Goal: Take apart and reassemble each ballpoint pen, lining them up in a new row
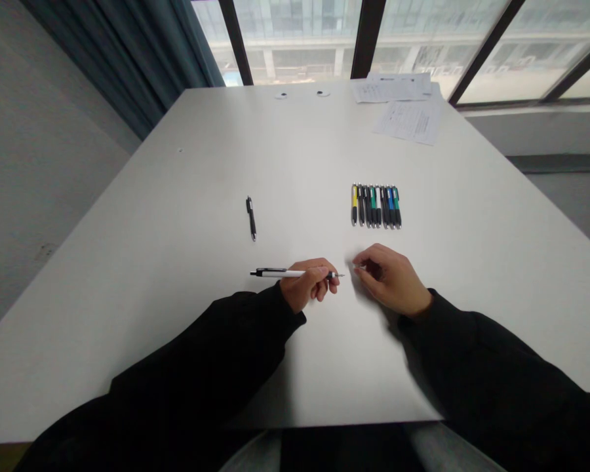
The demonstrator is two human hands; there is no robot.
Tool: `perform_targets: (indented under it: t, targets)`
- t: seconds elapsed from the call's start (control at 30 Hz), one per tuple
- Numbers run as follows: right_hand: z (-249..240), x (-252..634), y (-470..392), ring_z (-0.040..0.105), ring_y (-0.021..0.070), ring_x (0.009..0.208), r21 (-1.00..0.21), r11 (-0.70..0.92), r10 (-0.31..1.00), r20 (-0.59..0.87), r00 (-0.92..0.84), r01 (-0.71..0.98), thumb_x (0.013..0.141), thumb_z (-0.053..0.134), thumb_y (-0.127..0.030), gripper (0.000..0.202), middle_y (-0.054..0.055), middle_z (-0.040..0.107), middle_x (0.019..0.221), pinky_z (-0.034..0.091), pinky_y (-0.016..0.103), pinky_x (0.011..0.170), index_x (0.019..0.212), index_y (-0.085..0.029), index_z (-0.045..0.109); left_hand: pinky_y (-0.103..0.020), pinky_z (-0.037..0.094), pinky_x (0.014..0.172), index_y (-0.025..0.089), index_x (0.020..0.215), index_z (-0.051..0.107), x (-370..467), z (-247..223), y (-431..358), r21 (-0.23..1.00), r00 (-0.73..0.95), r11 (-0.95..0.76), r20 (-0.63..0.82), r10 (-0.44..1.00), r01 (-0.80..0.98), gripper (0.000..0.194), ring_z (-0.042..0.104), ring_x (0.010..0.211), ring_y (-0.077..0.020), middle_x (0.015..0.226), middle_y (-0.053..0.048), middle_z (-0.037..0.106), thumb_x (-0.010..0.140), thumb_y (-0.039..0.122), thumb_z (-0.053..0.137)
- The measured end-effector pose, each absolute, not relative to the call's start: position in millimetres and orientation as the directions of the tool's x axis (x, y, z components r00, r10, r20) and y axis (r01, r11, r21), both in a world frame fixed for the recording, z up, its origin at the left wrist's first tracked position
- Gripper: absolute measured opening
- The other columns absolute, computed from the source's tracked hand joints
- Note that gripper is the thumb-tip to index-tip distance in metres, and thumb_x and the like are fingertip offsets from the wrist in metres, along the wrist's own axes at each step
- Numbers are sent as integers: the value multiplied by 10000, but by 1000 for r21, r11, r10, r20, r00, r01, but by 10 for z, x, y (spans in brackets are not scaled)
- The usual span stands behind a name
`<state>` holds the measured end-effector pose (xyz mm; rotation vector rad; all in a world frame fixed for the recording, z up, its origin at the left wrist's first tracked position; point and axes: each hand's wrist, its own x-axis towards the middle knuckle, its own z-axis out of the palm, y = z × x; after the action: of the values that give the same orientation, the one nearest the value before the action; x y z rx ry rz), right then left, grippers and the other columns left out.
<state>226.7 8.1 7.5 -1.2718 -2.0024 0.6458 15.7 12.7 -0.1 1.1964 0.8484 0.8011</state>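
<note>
My left hand (309,282) is closed around a white pen (270,273) with a black clip, held level. The pen's bare refill tip points right, toward my other hand. Just across a small gap, my right hand (391,275) pinches a small silvery piece (358,265), probably a pen tip, between thumb and forefinger. Beyond my right hand lies a row of several pens (376,206) side by side, in yellow, black, green, white and blue. A single black pen (251,218) rests farther out, beyond my left forearm.
The white table (201,164) stretches to a window. Printed papers (408,118) lie at its far right corner. Two small oval items (280,96) (323,94) are at the far edge. A dark curtain (142,52) hangs at the far left.
</note>
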Motion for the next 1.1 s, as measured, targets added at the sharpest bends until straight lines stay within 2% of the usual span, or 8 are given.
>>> perform_targets:
  t: [0.1, 0.3, 0.43, 0.6, 0.7, 0.8, 0.9, 1.1]
  targets:
    - [67, 2258, 167, 574, 161, 699, -628, 406, 913, 250, -322, 664, 781, 612, -134, 115, 53, 618, 810, 464, 314, 684, 875, -166, 670, -212, 280, 403, 107, 728, 612, 151, -41, 136, 979, 468, 190, -133, 874, -77, 331, 452, 405, -73, 606, -38, 618, 799, 390, 455]
    - [40, 2205, 233, 569, 147, 663, -654, 362, 929, 192, -317, 664, 785, 631, -151, 184, 45, 637, 803, 475, 314, 690, 953, -180, 701, -216, 280, 404, 103, 773, 635, 139, -66, 156, 982, 476, 174, -117, 871, -76, 356, 454, 412, -73, 614, -30, 613, 822, 401, 447]
    - [23, 2224, 213, 564, 146, 663, -672, 361, 929, 202, -309, 647, 779, 674, -193, 225, 40, 632, 813, 473, 318, 683, 1003, -181, 691, -216, 276, 410, 98, 795, 647, 138, -50, 162, 984, 481, 168, -119, 868, -60, 363, 458, 414, -74, 611, -30, 610, 820, 398, 443]
    - [150, 2212, 102, 556, 138, 649, -770, 429, 899, 312, -308, 473, 878, 601, -268, 147, 41, 625, 791, 462, 292, 617, 974, -178, 666, -213, 276, 407, 98, 809, 645, 143, -40, 160, 983, 480, 168, -114, 870, -70, 369, 456, 414, -72, 610, -25, 602, 826, 405, 440]
    - [242, 2151, 30, 575, 139, 684, -794, 494, 850, 355, -389, 355, 882, 612, -283, 142, 48, 645, 826, 467, 286, 627, 977, -189, 660, -209, 283, 398, 101, 810, 634, 151, -31, 159, 985, 479, 160, -109, 871, -66, 380, 454, 412, -71, 614, -26, 607, 835, 429, 442]
    - [261, 2103, -6, 552, 126, 651, -794, 509, 839, 371, -398, 332, 888, 601, -261, 99, 36, 636, 793, 449, 274, 602, 924, -189, 660, -206, 291, 395, 100, 810, 622, 161, -12, 157, 984, 469, 170, -123, 875, -58, 362, 458, 411, -71, 615, -27, 611, 829, 420, 455]
    - [214, 2118, -4, 532, 123, 645, -815, 456, 869, 321, -376, 358, 905, 574, -268, 104, 34, 621, 784, 443, 273, 602, 893, -186, 637, -201, 280, 382, 95, 832, 620, 169, 9, 157, 979, 469, 198, -149, 870, -56, 360, 451, 393, -70, 600, -23, 607, 806, 424, 476]
    - [131, 2216, 20, 500, 120, 634, -886, 309, 915, 178, -363, 345, 936, 528, -305, 126, 18, 557, 761, 441, 261, 593, 914, -187, 566, -199, 286, 371, 104, 746, 602, 183, 40, 152, 969, 428, 240, -194, 883, -55, 346, 425, 367, -70, 518, -11, 570, 761, 434, 499]
